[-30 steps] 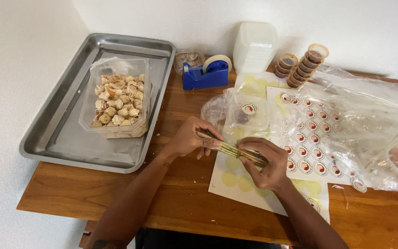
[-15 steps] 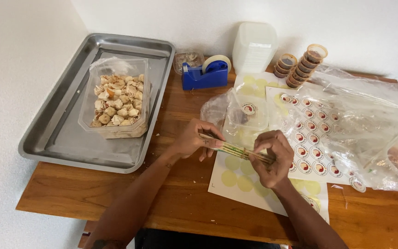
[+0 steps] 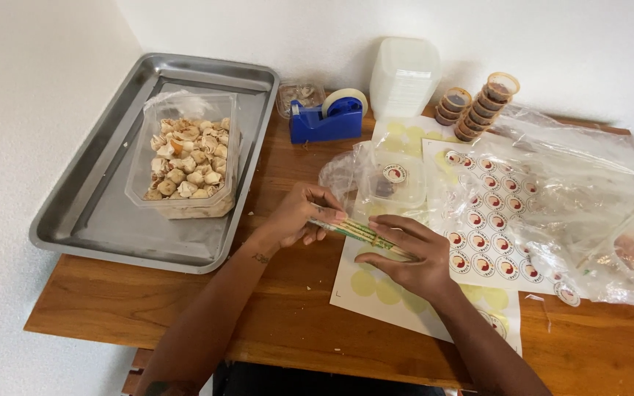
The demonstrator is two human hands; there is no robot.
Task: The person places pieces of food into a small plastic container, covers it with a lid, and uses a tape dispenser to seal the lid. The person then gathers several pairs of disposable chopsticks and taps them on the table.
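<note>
1. Right hand (image 3: pixel 405 253) sits nearest, fingers curled around the near end of a thin green-and-yellow strip (image 3: pixel 361 233), resting over a backing sheet with pale yellow circles (image 3: pixel 398 301) on the wooden table (image 3: pixel 185 315).
2. Left hand (image 3: pixel 304 214) pinches the strip's far end between thumb and fingertips; the strip runs slantwise between both hands, just above the table.
3. Just beyond the hands lies a clear bag with a small lidded tub (image 3: pixel 394 183) inside, a round label on top.
4. To the right, a sheet of round red-and-white stickers (image 3: pixel 489 235) lies partly under crumpled clear plastic bags (image 3: pixel 588 191).
5. To the left, a metal tray (image 3: pixel 97 213) holds a clear container of pale folded snacks (image 3: pixel 185 158).
6. Further back: a blue tape dispenser (image 3: pixel 324 121), a stack of clear plastic tubs (image 3: pixel 403 77), and two leaning stacks of small lidded cups (image 3: pixel 478 106) near the wall.
</note>
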